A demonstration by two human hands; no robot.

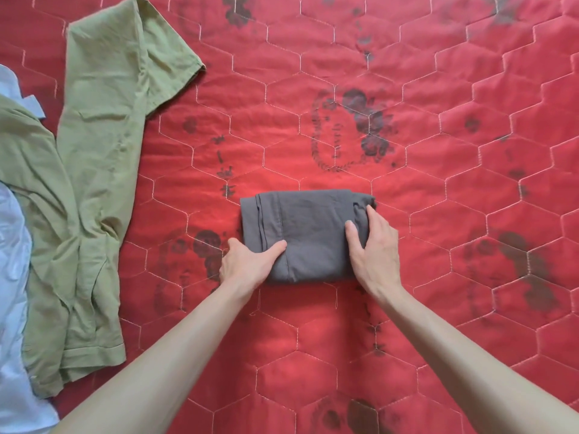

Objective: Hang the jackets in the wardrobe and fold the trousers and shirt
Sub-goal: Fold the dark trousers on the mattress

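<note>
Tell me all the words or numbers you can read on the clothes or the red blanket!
None can be read.
Red blanket: dark flower prints and small dark marks in columns that might be writing, too blurred to read.
Folded grey garment, green garment and white garment: no words, labels or numbers show.

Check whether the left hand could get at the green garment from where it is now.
Probably yes. The left hand grips the folded grey garment's left edge, so it must let go first. Only bare red quilt lies between it and the green garment.
</note>
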